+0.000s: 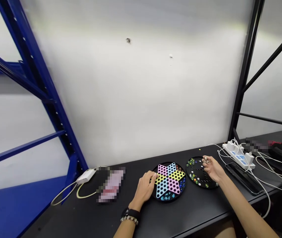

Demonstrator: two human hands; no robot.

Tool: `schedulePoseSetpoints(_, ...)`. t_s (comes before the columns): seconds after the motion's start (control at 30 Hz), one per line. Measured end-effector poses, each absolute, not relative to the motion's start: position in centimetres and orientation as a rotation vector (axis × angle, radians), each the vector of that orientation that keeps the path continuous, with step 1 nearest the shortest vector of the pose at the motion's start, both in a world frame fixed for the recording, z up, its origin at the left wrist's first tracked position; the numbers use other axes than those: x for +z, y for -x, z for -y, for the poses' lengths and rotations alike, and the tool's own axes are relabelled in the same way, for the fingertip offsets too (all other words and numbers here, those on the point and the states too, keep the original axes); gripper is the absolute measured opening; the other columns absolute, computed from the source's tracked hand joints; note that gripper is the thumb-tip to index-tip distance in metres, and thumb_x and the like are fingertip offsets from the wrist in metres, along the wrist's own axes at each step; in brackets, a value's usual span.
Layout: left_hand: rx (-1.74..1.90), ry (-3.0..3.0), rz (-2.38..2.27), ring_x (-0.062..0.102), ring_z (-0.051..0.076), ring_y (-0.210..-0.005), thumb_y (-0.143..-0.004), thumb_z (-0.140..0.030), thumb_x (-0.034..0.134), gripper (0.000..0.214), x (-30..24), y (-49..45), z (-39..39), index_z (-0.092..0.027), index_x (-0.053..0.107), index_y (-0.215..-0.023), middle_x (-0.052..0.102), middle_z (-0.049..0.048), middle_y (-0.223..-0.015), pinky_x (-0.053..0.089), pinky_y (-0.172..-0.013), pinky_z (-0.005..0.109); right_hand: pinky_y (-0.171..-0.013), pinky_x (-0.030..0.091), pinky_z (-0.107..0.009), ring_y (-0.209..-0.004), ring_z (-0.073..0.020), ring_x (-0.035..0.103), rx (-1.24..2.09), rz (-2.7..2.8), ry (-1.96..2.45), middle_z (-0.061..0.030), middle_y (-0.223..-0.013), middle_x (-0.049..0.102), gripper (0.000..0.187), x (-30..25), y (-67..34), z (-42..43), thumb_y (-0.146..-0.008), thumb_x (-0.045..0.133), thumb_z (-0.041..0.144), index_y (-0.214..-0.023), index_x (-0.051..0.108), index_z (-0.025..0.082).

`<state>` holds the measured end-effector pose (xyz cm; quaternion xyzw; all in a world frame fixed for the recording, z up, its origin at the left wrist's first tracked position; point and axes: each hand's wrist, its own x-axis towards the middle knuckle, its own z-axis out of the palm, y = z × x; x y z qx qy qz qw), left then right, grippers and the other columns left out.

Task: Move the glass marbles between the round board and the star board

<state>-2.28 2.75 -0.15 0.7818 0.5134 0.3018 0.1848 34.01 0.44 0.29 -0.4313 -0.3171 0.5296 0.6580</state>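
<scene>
Black tabletop fills the foreground. Left hand lies over the side of a round tray, fingers touching the star-shaped board set on it; whether they grip, I cannot tell. A push there could tilt the board and jostle the blue marbles beneath one gap. Right hand is pinched narrow, apparently on a few shiny marbles, above the second tray. Loosened fingers might drop one, and round things roll (the phone lies nearby). Beyond stand a power strip and the white wall.
</scene>
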Motion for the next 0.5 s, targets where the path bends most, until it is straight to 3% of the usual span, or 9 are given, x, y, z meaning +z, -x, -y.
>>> schedulePoseSetpoints(0.1,0.855,-2.200,-1.453,0.061,0.021,-0.094,-0.098,-0.047,0.028,0.044,-0.1,2.3,-2.7,-0.026,0.064,-0.089,0.069,0.0021,-0.097,0.045,-0.091,0.036,-0.037,0.023,-0.019,-0.045,-0.0080,0.039,1.246,0.720,1.031,-0.0001,-0.067,0.055,0.021,0.7,-34.9,-0.3,-0.077,0.060,0.041,-0.077,0.056,0.020)
schedulePoseSetpoints(0.2,0.855,-2.206,-1.455,0.062,0.021,-0.093,-0.098,-0.047,0.029,0.043,0.0,2.2,-2.7,-0.026,0.064,-0.087,0.069,0.0019,-0.097,0.046,-0.089,0.035,-0.039,0.014,-0.021,-0.039,-0.0061,0.023,1.116,0.893,1.257,0.0065,-0.053,0.040,0.035,0.3,-36.4,0.3,-0.079,0.059,0.053,-0.069,0.051,0.021)
schedulePoseSetpoints(0.27,0.852,-2.204,-1.452,0.062,0.021,-0.094,-0.098,-0.047,0.029,0.042,-0.1,2.2,-2.8,-0.026,0.064,-0.087,0.069,0.0022,-0.097,0.046,-0.090,0.035,-0.042,0.019,-0.023,-0.041,-0.0079,0.028,0.857,1.145,1.494,0.0057,-0.049,0.038,0.043,-0.2,-37.5,1.1,-0.081,0.056,0.059,-0.062,0.050,0.020)
schedulePoseSetpoints(0.37,0.850,-2.198,-1.444,0.061,0.022,-0.098,-0.098,-0.048,0.027,0.044,-0.3,2.1,-2.9,-0.026,0.063,-0.088,0.069,0.0029,-0.099,0.045,-0.092,0.036,-0.052,0.027,-0.027,-0.052,-0.0140,0.047,0.389,1.555,1.828,-0.0008,-0.053,0.051,0.047,-0.9,-38.1,2.8,-0.089,0.048,0.054,-0.057,0.051,0.020)
schedulePoseSetpoints(0.5,0.836,-2.198,-1.447,0.060,0.022,-0.098,-0.098,-0.049,0.026,0.045,-0.3,2.1,-3.0,-0.026,0.063,-0.088,0.068,0.0027,-0.099,0.045,-0.093,0.037,-0.057,0.025,-0.029,-0.062,-0.0186,0.059,0.076,1.898,2.038,-0.0048,-0.064,0.063,0.040,-1.6,-36.6,4.8,-0.096,0.042,0.044,-0.065,0.055,0.021)
